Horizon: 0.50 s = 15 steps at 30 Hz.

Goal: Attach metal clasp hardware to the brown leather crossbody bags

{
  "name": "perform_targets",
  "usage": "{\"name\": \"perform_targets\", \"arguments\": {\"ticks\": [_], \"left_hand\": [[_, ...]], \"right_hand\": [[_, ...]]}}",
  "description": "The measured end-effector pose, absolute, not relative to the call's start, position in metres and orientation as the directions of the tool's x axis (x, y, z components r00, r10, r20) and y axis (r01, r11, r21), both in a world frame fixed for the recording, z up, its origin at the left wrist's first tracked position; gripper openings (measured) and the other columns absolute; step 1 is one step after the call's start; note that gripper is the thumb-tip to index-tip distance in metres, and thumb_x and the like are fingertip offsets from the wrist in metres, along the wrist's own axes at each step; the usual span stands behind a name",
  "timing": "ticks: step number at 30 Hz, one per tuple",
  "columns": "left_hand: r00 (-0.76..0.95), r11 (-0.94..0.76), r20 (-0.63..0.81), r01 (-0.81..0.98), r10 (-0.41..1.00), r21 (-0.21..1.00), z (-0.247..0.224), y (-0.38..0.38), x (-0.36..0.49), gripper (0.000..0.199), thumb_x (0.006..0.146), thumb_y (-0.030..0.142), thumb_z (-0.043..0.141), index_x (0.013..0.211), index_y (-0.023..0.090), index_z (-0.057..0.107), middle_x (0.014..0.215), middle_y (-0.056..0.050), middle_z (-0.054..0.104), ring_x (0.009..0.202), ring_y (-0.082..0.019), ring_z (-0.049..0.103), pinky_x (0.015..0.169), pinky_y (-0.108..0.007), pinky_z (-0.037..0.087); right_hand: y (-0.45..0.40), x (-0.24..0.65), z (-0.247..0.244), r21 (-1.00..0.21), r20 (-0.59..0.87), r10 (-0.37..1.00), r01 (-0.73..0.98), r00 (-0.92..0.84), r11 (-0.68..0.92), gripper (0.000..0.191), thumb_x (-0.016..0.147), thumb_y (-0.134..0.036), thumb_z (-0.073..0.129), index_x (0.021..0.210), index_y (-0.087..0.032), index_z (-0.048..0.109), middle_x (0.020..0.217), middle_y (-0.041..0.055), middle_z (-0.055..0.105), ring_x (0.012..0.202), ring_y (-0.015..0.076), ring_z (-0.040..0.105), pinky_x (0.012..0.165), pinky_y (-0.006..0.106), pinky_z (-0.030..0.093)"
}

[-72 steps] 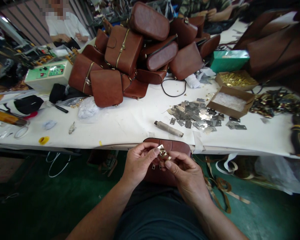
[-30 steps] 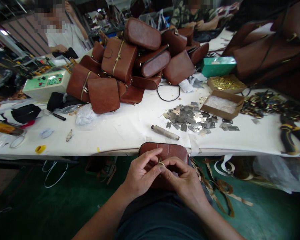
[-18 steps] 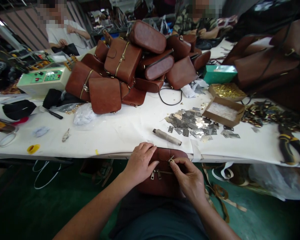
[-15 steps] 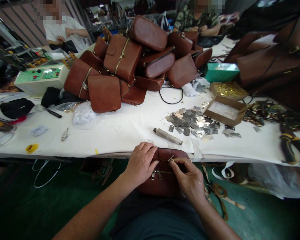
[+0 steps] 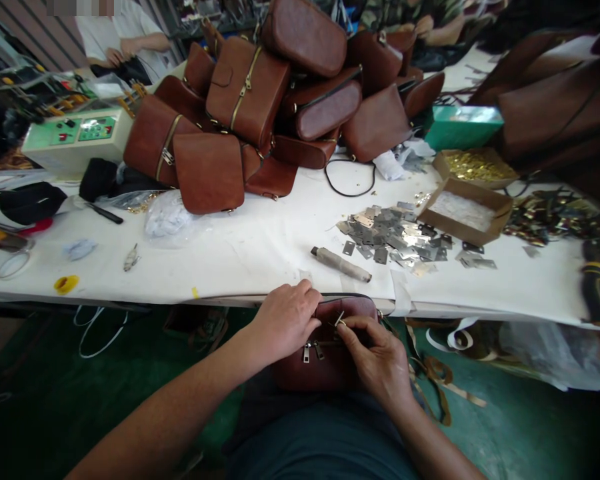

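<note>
A reddish-brown leather bag (image 5: 307, 373) rests on my lap against the table edge, with two metal zipper pulls (image 5: 307, 353) hanging on its front. My left hand (image 5: 287, 320) grips the bag's upper left side, fingers over the top edge and thumb on the front. Between thumb and forefinger, my right hand (image 5: 377, 357) pinches a small thin metal fitting (image 5: 339, 320) at the bag's upper front. The fitting's exact kind is too small to make out, and the fingertips partly cover it. Just beyond the bag on the table lies a tape-wrapped rod (image 5: 341, 265).
Brown leather bags (image 5: 245, 87) are heaped at the back. Loose metal plates (image 5: 393, 233), a cardboard box (image 5: 463, 213) and pliers (image 5: 597, 287) lie on the right. A yellow tape roll (image 5: 66, 285) and a control box (image 5: 77, 143) are left. Two people sit across the table.
The camera view has shifted slightly, so the table things appear higher. The metal fitting in my right hand has turned a little. Both hands stay at the bag.
</note>
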<state>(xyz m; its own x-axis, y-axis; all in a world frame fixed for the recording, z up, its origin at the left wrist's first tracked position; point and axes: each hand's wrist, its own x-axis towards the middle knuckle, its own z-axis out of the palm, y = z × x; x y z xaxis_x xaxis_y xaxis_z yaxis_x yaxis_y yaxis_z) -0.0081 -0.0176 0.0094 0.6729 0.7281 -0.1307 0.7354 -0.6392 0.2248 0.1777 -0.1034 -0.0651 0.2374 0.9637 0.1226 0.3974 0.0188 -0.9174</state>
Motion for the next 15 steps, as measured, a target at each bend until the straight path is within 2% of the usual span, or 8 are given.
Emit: {"name": "perform_targets", "arguments": {"ticks": [5,9,15], "left_hand": [[0.683,-0.557,-0.257,0.716,0.683,0.422,0.014,-0.006,-0.003,0.018,0.089,0.023,0.068,0.106,0.019,0.067,0.091,-0.006,0.074,0.082,-0.025,0.07,0.074,-0.034,0.05],[0.739,-0.513,-0.265,0.636,0.619,0.576,0.014,0.001,-0.002,0.023,0.084,0.02,0.068,0.107,0.023,0.073,0.096,-0.004,0.077,0.087,-0.024,0.07,0.076,-0.031,0.048],[0.728,-0.362,-0.296,0.598,0.619,0.715,0.016,-0.003,0.0,0.036,0.084,0.018,0.065,0.117,0.025,0.076,0.096,-0.001,0.08,0.085,-0.021,0.07,0.08,-0.029,0.049]], "right_hand": [[-0.108,0.179,-0.065,-0.94,0.051,0.972,0.339,0.229,-0.03,0.017,0.092,-0.037,0.071,0.083,-0.023,0.075,0.081,0.0022,0.077,0.073,0.0202,0.071,0.073,0.031,0.055],[-0.109,0.182,-0.063,-0.949,0.011,0.977,0.31,0.211,-0.056,0.019,0.092,-0.039,0.069,0.083,-0.022,0.074,0.082,0.0033,0.077,0.072,0.0211,0.07,0.072,0.032,0.054],[-0.109,0.186,-0.058,-0.957,0.015,0.982,0.287,0.188,-0.04,0.02,0.093,-0.038,0.068,0.082,-0.022,0.074,0.079,0.0031,0.076,0.071,0.0204,0.069,0.071,0.031,0.053]]}}
